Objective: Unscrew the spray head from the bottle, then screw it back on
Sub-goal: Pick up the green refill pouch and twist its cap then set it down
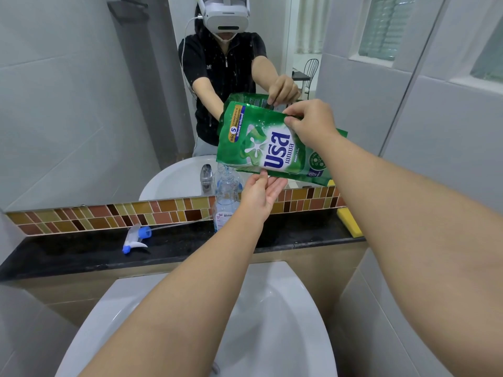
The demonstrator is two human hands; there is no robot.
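My right hand (310,126) pinches the pouch (261,142) top; my left hand (261,191), fingers relaxed, props its base. I keep the spout over the bottle (224,197) mouth.

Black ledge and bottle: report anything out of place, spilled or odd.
The spray head lies on its side on the black ledge, off the clear bottle. The bottle stands open while the right hand tips a green refill pouch over its mouth; the left hand supports the pouch. No spill shows.
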